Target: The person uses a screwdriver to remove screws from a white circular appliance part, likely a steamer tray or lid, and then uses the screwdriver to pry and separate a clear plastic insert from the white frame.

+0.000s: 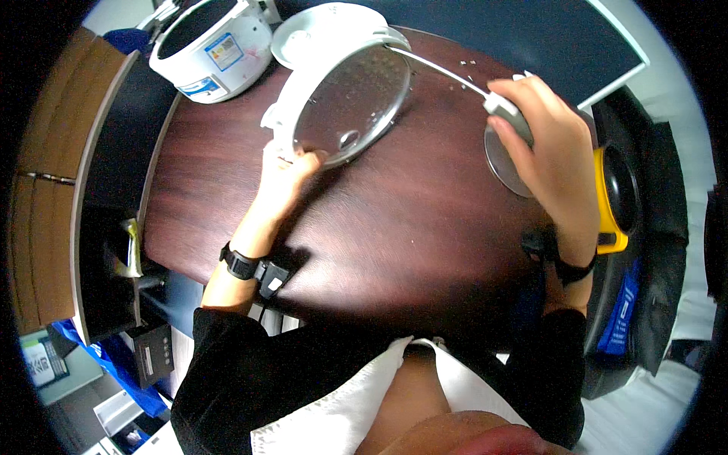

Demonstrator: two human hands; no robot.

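Round white lid [353,98], tilted (dark, glossy and flecked within)

The wood-grained tabletop [371,220] gleams across the middle of the frame, the lid [345,98] at upper centre looks to me like smooth white plastic around a glossy pane [360,89], the tool [466,85] at upper right pairs shiny metal with a plastic-looking grip [514,118], and the black sleeves [227,371] below are matt cloth.
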